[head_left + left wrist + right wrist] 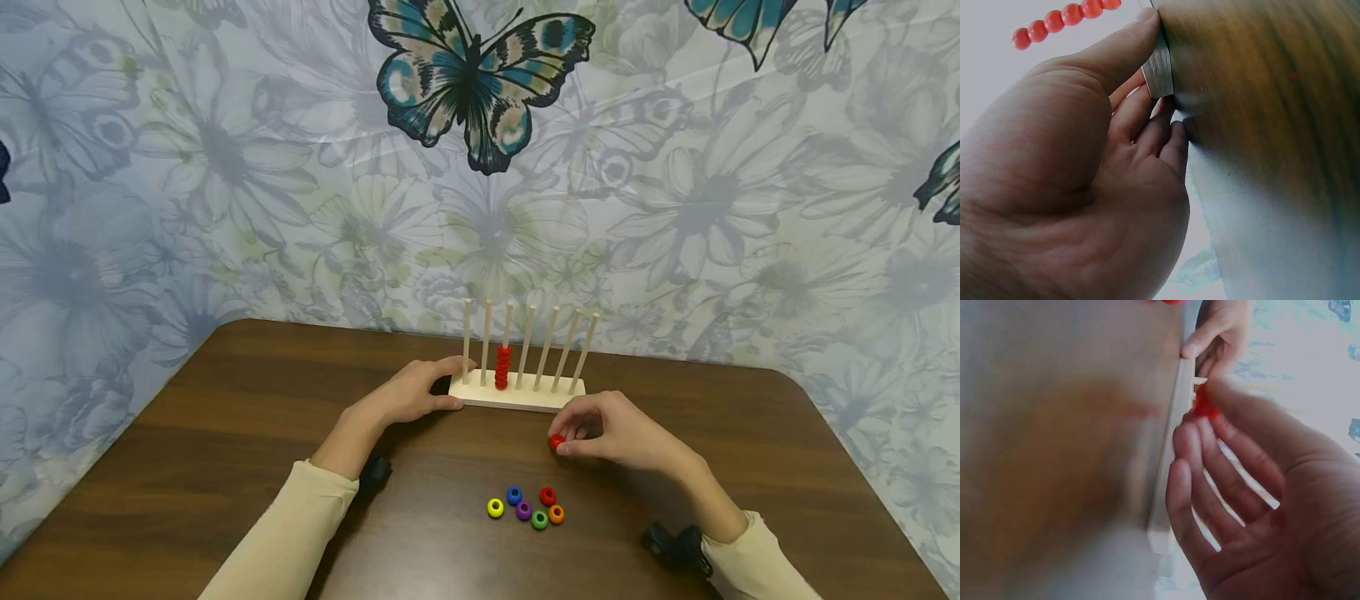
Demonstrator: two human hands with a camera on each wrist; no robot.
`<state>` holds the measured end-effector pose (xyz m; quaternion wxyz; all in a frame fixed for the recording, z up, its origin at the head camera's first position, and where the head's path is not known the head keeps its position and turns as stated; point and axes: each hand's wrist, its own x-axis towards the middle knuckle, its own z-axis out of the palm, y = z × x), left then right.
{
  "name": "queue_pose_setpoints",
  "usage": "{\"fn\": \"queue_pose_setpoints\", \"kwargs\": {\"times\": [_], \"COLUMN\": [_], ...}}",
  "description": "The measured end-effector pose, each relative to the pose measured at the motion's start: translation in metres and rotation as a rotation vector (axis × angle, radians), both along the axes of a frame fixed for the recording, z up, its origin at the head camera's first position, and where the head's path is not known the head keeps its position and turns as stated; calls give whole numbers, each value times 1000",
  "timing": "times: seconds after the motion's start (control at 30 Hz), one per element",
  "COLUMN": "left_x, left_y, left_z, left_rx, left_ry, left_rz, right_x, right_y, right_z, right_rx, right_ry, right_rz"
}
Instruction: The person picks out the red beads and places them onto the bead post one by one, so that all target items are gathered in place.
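Observation:
My left hand [405, 390] grips the left end of a pale wooden peg stand [525, 399], thumb in front and fingers behind. Several upright pegs rise from its base, and red beads [502, 368] are stacked on the third peg from the left. In the left wrist view, the thumb and palm of the left hand [1085, 156] show against the base's end. My right hand [618, 429] pinches a red bead [556, 442] between thumb and fingers, in front of the stand's right end. That bead [1208, 407] is partly covered by the fingertips in the right wrist view.
Loose beads lie on the brown table [442, 533] in front of the stand: yellow [490, 509], blue [513, 502], purple [523, 517], green [539, 527], orange [556, 522] and red ones [548, 502]. A butterfly-patterned cloth [300, 208] hangs behind the table.

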<state>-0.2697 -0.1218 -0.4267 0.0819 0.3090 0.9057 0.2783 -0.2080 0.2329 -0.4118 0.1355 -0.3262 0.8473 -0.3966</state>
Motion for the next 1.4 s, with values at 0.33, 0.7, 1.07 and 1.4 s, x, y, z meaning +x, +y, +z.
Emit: {"fn": "queue_pose_setpoints", "kwargs": {"times": [0.33, 0.7, 1.07, 1.4], "left_x": [2, 4, -1, 0], "left_y": [0, 0, 3, 2], "left_z": [1, 3, 1, 1], "left_rx": [16, 16, 11, 12], "left_ry": [-2, -14, 9, 3], "left_rz": [5, 14, -1, 6], "right_x": [-3, -14, -27, -44], "right_y": [-15, -46, -75, -90], "right_z": [33, 84, 115, 101], "right_rx": [36, -79, -289, -296], "right_ry": [201, 348, 581, 678], "right_rz": [-81, -90, -287, -426]}}
